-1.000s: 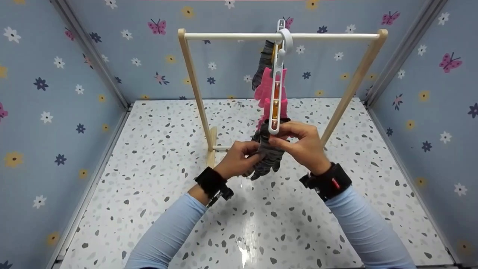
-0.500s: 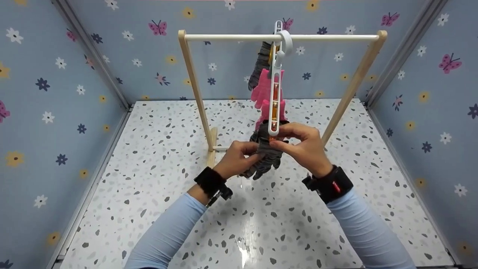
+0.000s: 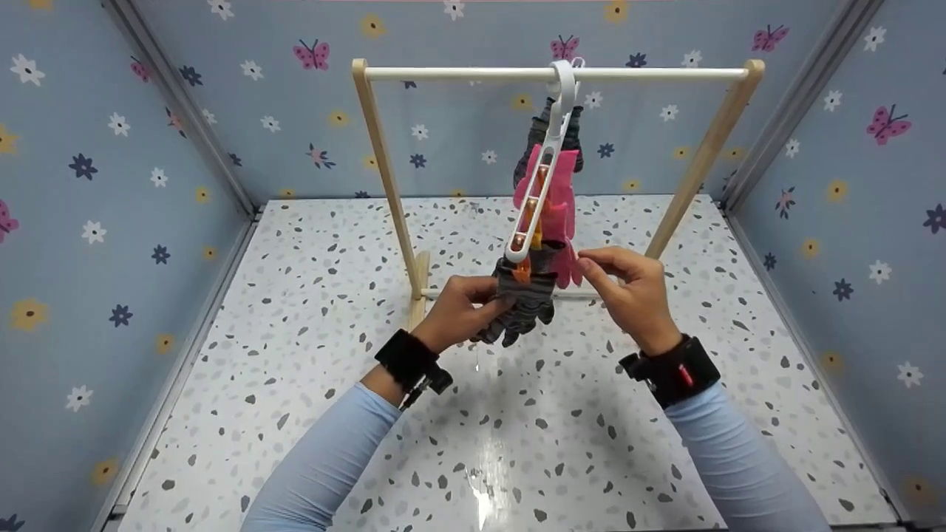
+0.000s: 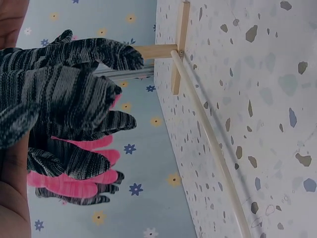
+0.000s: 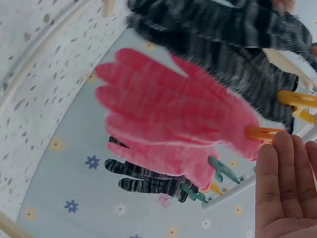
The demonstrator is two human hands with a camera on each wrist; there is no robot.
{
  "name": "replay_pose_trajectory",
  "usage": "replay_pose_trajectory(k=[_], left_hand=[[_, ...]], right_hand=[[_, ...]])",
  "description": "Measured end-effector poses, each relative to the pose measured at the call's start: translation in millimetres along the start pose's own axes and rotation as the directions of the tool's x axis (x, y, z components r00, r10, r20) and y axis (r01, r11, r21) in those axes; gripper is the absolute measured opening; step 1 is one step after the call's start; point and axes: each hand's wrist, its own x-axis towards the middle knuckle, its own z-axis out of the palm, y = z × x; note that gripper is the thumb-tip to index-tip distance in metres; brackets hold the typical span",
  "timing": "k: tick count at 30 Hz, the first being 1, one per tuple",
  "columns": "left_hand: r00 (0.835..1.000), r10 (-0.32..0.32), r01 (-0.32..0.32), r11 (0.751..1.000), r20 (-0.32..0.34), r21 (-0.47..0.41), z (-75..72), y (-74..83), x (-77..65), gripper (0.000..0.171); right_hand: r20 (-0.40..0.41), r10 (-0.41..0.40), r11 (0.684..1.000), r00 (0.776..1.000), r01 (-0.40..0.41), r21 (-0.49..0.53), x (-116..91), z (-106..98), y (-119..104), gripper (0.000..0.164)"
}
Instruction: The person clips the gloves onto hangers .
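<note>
A white clip hanger [image 3: 550, 159] hangs from the rack's top bar, with gloves clipped along it. At its near end, a grey-black striped knit glove [image 3: 526, 292] hangs from an orange clip [image 3: 522, 272]. My left hand [image 3: 458, 314] pinches this glove at its side; the glove's striped fingers [image 4: 74, 94] dangle in the left wrist view. To the right of the hanger, my right hand [image 3: 632, 295] holds nothing, its fingertips close to the pink glove [image 3: 565, 196]. The right wrist view shows its straight fingers [image 5: 285, 173] beside an orange clip [image 5: 262, 133] on a pink glove [image 5: 168, 99].
The rack has wooden side posts [image 3: 388, 170], a white top bar [image 3: 458, 73] and a low crossbar [image 4: 208, 134]. It stands on a speckled white surface [image 3: 295, 414] between patterned blue walls [image 3: 295, 140]. More striped gloves [image 3: 547, 133] hang at the hanger's far end.
My right hand has let go of the near clip area and moved right. The hanger has turned, its near end swinging left. My left hand stays on the striped glove, shifted slightly left.
</note>
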Motion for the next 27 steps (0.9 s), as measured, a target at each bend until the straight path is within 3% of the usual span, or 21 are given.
replay_pose_trajectory(k=[5,18,24,27], left_hand=[[1.0,-0.004,0.004,1.0,-0.014,0.003,-6.8,1.1,-2.8,0.016],[0.996,0.047,-0.045,0.998,-0.071,0.041,-20.5,-1.2,-6.8,0.009],[0.995,0.024,-0.021,0.999,-0.093,0.036,-26.7,-0.5,-13.9,0.018],[0.992,0.016,-0.007,0.997,-0.123,0.076,-32.9,-0.5,-19.1,0.023]], right_hand=[[-0.019,0.053,0.996,0.998,-0.055,-0.072,-7.1,-4.9,10.3,0.012],[-0.057,0.151,0.983,0.987,-0.156,-0.096,-14.2,-10.6,27.3,0.014],[-0.068,0.184,0.971,0.981,-0.192,-0.144,-19.2,-14.4,36.3,0.02],[-0.075,0.176,0.959,0.982,-0.188,-0.212,-21.2,-17.3,43.3,0.024]])
